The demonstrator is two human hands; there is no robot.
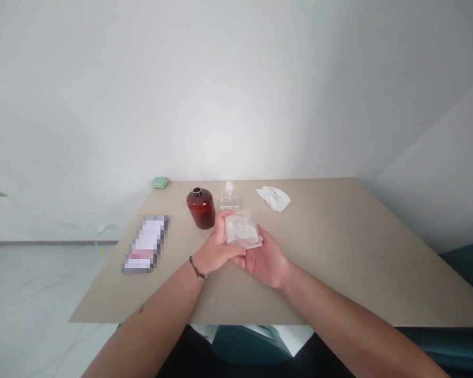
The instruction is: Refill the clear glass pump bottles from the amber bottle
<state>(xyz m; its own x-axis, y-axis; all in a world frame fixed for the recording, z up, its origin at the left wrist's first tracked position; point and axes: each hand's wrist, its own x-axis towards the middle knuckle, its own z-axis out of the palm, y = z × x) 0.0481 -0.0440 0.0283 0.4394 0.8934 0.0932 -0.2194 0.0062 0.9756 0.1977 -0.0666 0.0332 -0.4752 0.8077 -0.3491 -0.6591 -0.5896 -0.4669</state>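
Note:
A clear plastic packet (243,230) with something pale inside is held above the middle of the table. My left hand (217,250) grips its left side, with the thumb across the lower edge and the fingers behind. My right hand (267,261) is under the packet's lower right side, palm up, its fingers partly hidden beneath the packet and my left hand. Just beyond my left hand stand an open amber bottle (202,209) and a small clear square bottle (229,197) with a white top.
A crumpled white tissue (275,199) lies behind my right hand. On the table (339,252), a phone (146,243) with a blurred screen lies at the left. A small green case (160,182) sits at the back left corner, near the wall.

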